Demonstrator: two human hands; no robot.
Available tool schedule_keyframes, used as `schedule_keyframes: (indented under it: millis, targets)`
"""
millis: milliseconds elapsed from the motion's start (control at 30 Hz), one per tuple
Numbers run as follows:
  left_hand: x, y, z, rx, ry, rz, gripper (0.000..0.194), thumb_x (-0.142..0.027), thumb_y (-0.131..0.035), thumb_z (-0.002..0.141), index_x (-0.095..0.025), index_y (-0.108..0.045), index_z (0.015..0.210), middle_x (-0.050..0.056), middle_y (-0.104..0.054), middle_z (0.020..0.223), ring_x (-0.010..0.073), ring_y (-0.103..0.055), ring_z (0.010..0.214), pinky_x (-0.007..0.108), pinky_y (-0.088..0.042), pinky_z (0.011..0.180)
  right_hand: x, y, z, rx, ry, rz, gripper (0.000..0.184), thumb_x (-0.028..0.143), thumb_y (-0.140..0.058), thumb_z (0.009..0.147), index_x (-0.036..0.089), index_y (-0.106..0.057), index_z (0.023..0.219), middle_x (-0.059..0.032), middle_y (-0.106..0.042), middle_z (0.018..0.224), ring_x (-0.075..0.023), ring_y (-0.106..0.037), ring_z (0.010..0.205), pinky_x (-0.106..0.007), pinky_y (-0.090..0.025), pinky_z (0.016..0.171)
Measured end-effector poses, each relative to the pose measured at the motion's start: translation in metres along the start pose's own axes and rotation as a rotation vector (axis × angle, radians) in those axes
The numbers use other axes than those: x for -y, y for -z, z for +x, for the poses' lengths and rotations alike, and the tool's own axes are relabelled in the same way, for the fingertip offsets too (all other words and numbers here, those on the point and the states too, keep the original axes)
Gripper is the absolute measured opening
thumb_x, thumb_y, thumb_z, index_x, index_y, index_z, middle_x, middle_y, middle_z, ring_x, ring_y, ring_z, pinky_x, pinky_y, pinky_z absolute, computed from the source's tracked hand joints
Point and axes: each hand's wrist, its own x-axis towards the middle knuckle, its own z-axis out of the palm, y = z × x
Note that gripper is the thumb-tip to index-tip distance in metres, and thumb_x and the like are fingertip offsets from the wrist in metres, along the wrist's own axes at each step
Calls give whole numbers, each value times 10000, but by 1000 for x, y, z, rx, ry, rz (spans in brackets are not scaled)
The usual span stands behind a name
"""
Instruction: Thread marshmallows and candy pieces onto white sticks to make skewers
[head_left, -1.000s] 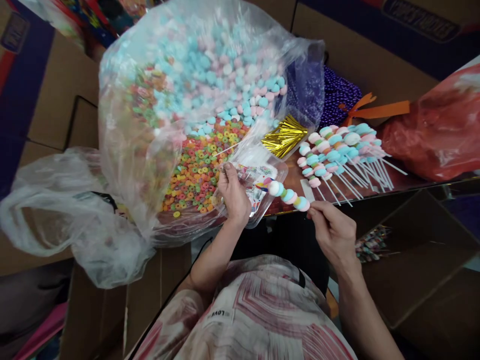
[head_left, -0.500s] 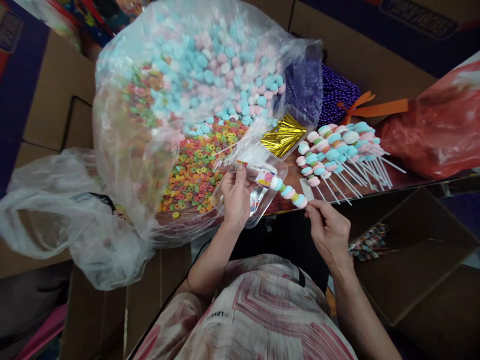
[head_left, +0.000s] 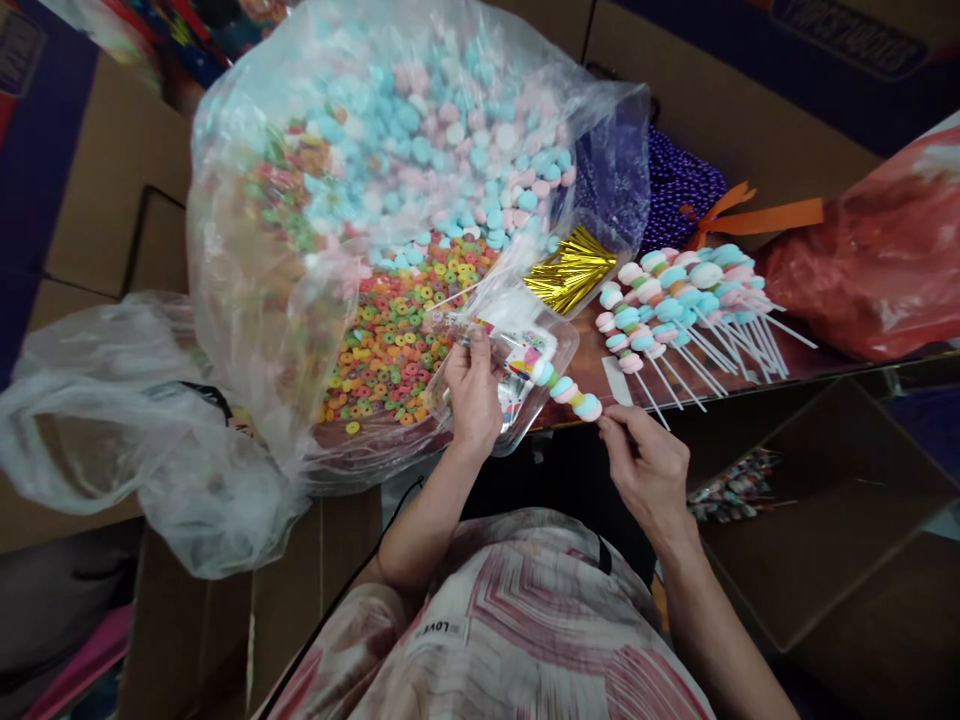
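Observation:
My right hand (head_left: pixel 646 462) pinches the lower end of a candy skewer (head_left: pixel 567 391), strung with blue, pink and white marshmallows and gummy rings. My left hand (head_left: pixel 475 392) is closed on a clear printed plastic bag (head_left: pixel 523 352) over a clear plastic tray (head_left: pixel 564 352). The skewer's upper end is at the mouth of the bag and seems partly inside it. Right of the tray, a pile of finished-looking candy skewers (head_left: pixel 686 290) lies with white sticks pointing toward me. Gold twist ties (head_left: pixel 571 270) lie behind the tray.
A large clear bag (head_left: pixel 247 300) of marshmallows (head_left: pixel 420 150) and gummy rings (head_left: pixel 405 340) covers the table's left. A red plastic bag (head_left: pixel 862 260) and a purple beaded bundle (head_left: pixel 679 185) stand at right. Below, an open carton (head_left: pixel 832 520) holds wrapped skewers (head_left: pixel 739 485).
My right hand has moved slightly left, pushing the skewer farther toward and into the bag. My left hand stays almost where it was, holding the bag.

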Motion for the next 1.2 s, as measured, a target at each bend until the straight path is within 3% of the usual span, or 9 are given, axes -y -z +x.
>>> schedule_keyframes:
  millis: [167, 300, 467, 533, 667, 867, 1033, 1100, 1200]
  targets:
    - [3, 4, 3, 88, 8, 35, 439, -546, -869, 693, -178, -630, 707, -48, -616, 697, 74, -581, 662, 195, -485, 692, 3, 2, 3, 80, -280, 282, 178, 299, -628, 964, 208, -662, 815, 37, -587, 629, -108, -529, 552, -234, -410, 540]
    - [4, 5, 5, 119, 69, -19, 437, -550, -885, 671, -188, -659, 762, -26, -679, 769, 102, -642, 721, 250, -539, 805, -3, -1, 2, 137, -388, 401, 251, 360, -655, 951, 191, -651, 765, 34, -536, 611, -102, -472, 564, -238, -363, 538]
    - [2, 4, 5, 49, 8, 34, 470, -610, -829, 714, -187, -623, 725, -18, -666, 725, 101, -631, 660, 232, -530, 675, -13, -8, 1, 40, -540, 645, 271, 418, -704, 916, 190, -634, 786, 52, -469, 604, -72, -354, 512, -220, -227, 465]
    - [3, 5, 4, 49, -45, 56, 469, -623, -810, 730, -190, -627, 731, -19, -661, 725, 101, -632, 667, 219, -516, 647, -8, -11, 5, 20, -601, 790, 274, 437, -727, 891, 198, -617, 817, 50, -514, 646, -55, -313, 482, -215, -187, 448]
    - [10, 8, 0, 87, -129, 152, 450, -631, -757, 788, -193, -653, 767, -6, -681, 765, 117, -662, 734, 236, -534, 723, 14, -20, 20, 27, -584, 927, 297, 470, -740, 871, 215, -589, 885, -8, -673, 840, -57, -403, 495, -207, -243, 440]
    - [13, 10, -11, 130, -136, 338, 495, -698, -633, 853, -206, -689, 823, 24, -720, 810, 161, -693, 813, 281, -550, 787, 35, -29, 37, 83, -572, 1004, 319, 482, -764, 857, 226, -574, 856, 47, -591, 577, -77, -428, 466, -175, -242, 412]
    - [10, 13, -17, 260, -148, 492, 505, -686, -634, 860, -192, -728, 809, 22, -727, 782, 154, -656, 745, 272, -527, 733, 37, -28, 42, 203, -608, 1021, 313, 466, -805, 812, 211, -626, 837, 35, -600, 569, -85, -471, 450, -181, -216, 391]
    - [10, 12, -18, 312, -97, 462, 491, -670, -665, 847, -187, -744, 815, 20, -731, 769, 140, -643, 698, 259, -516, 690, 35, -29, 44, 157, -568, 939, 310, 468, -800, 818, 199, -646, 800, 47, -564, 557, -66, -427, 414, -193, -214, 388]
    - [8, 6, -18, 321, 95, 235, 451, -642, -744, 799, -195, -748, 860, 24, -758, 810, 141, -671, 683, 264, -538, 674, 31, -33, 44, 16, -501, 830, 289, 450, -785, 840, 194, -666, 781, 57, -532, 560, -50, -385, 401, -207, -237, 398]
